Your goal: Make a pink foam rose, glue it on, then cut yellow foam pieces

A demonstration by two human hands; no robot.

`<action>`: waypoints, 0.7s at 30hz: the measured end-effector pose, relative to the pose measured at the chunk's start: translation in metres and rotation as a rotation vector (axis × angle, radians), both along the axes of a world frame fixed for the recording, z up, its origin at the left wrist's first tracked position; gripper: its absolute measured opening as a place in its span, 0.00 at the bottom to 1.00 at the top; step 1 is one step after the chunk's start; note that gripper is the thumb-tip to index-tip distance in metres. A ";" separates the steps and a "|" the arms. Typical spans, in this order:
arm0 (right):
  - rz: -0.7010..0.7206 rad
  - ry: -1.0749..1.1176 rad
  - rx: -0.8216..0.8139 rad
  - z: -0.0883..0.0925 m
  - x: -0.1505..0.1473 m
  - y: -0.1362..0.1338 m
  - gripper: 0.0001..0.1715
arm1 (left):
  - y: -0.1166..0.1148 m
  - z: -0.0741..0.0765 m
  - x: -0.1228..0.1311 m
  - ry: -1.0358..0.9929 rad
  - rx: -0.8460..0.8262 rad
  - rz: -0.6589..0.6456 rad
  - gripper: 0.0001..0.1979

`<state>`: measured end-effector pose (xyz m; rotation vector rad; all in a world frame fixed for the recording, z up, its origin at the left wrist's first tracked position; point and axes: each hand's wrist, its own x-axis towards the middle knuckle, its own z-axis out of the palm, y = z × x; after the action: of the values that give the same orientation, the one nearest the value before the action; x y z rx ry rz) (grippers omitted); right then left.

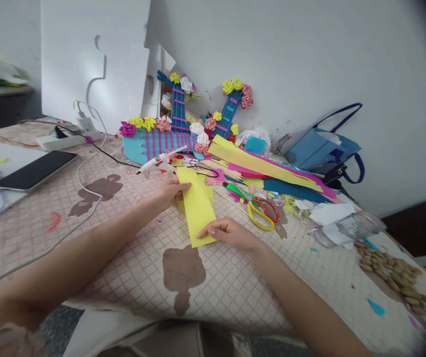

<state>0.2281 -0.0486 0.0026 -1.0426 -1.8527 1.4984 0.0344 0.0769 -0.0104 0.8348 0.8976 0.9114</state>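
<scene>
A yellow crepe paper strip (pixel 198 208) slants over the tabletop in front of me. My left hand (pixel 173 192) is closed on its upper left edge, with the thumb on top and the other fingers partly hidden behind the paper. At the lower right corner, my right hand (pixel 231 233) grips the strip, its fingertips lying over the paper. Part of another yellow piece shows behind the strip. A white glue gun (pixel 158 163) lies just beyond my left hand. Scissors (pixel 259 213) with yellow handles rest to the right of the strip, beside a red-handled pair.
Decorated blue pieces (pixel 177 106) with paper flowers lean at the back. Paper strips (pixel 265 163) and wooden sticks lie right of them. A phone (pixel 36 170), white cable and power strip (pixel 67 139) are left. A clear jar (pixel 350 229), peanuts (pixel 391 275) and blue bag (pixel 320 148) are right.
</scene>
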 end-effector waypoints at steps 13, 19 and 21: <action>-0.353 0.232 -0.057 0.006 0.017 0.008 0.10 | 0.006 0.005 0.002 -0.142 -0.182 0.124 0.06; -0.672 0.301 0.069 0.003 0.038 0.023 0.31 | 0.002 0.010 0.004 -0.220 -0.242 0.161 0.04; -0.779 0.293 0.130 0.002 0.047 0.027 0.33 | 0.000 0.012 0.005 -0.241 -0.246 0.160 0.05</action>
<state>0.2753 -0.0213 0.0046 -1.2090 -1.1177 0.9772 0.0392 0.0768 0.0013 0.4363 0.8527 0.9937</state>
